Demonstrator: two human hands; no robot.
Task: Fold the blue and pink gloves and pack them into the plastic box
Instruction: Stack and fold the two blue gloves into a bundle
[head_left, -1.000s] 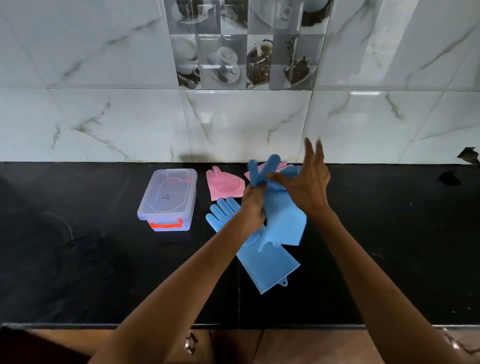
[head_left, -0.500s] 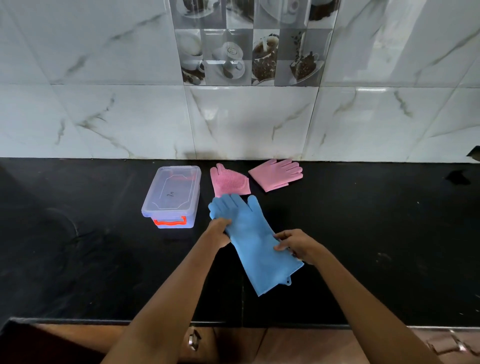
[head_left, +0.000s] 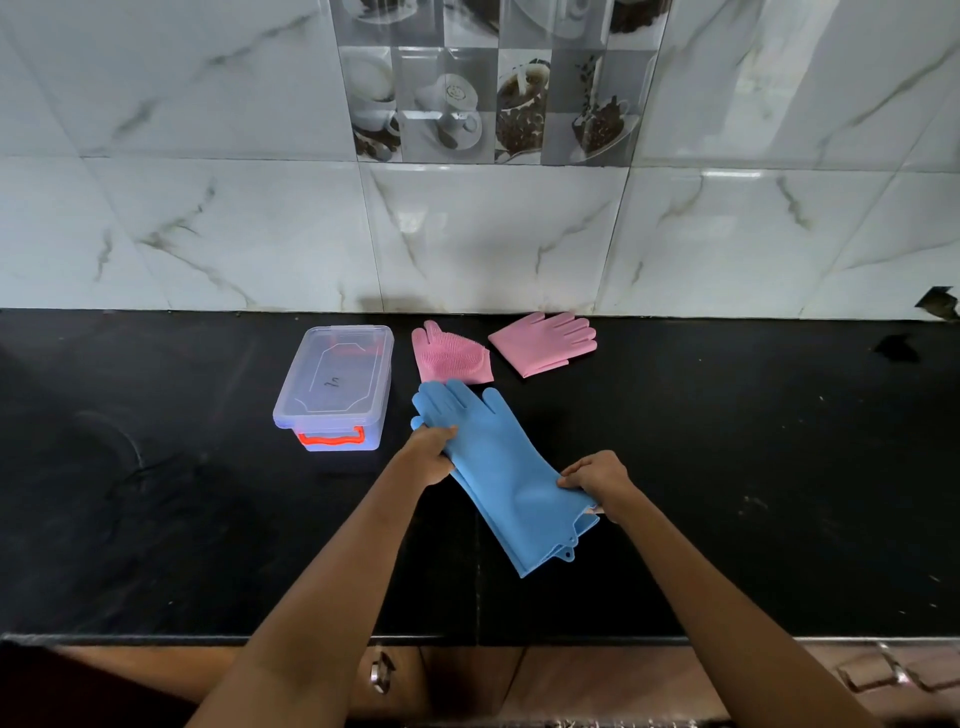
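Observation:
Two blue gloves (head_left: 498, 467) lie stacked flat on the black counter (head_left: 727, 467), fingers pointing to the far left, cuffs toward me. My left hand (head_left: 431, 454) grips the stack's left edge near the fingers. My right hand (head_left: 592, 480) pinches the right edge near the cuff. A folded pink glove (head_left: 449, 356) with bristles up lies just beyond the blue fingers. A second folded pink glove (head_left: 545, 343) rests by the wall. The clear plastic box (head_left: 335, 384) with a red latch stands to the left, lid on.
A white marble-tiled wall (head_left: 467, 234) rises behind the counter. The counter's front edge (head_left: 467, 642) runs below my forearms, with wooden cabinet fronts and a metal handle (head_left: 381, 673) underneath.
One second ago both hands held a blue glove up in the air. It now lies flat on top of the other blue glove, and both hands hold the stack's edges.

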